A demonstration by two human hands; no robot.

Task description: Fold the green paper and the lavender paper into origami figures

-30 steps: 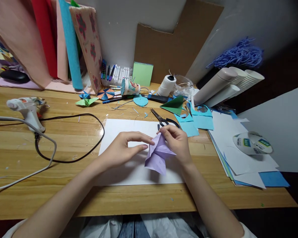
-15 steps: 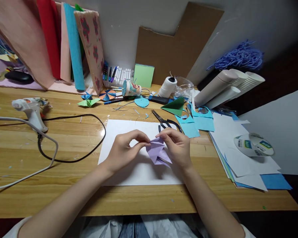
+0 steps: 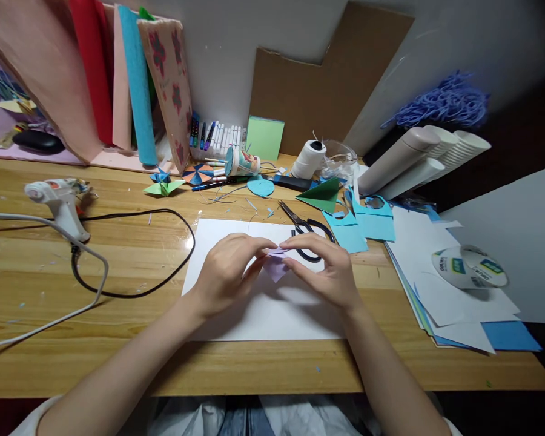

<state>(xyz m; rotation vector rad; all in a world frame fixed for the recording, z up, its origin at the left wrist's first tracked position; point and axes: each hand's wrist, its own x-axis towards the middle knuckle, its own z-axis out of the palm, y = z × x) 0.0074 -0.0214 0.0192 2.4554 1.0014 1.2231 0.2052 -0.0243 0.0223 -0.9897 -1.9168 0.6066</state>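
Purple paper (image 3: 277, 270) was already folded, prob. unfinished, pinched btwn L hand (image 3: 227, 266) & R hand (image 3: 327, 269) fingertips over white sheet (image 3: 263, 321); couldn't tell what folds remained

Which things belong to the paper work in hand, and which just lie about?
In use:
folded purple paper, held by left hand and right hand
rectangular white paper sheet beneath

Lying about, apparently:
white glue gun
black-handled metal scissors
white thread spool
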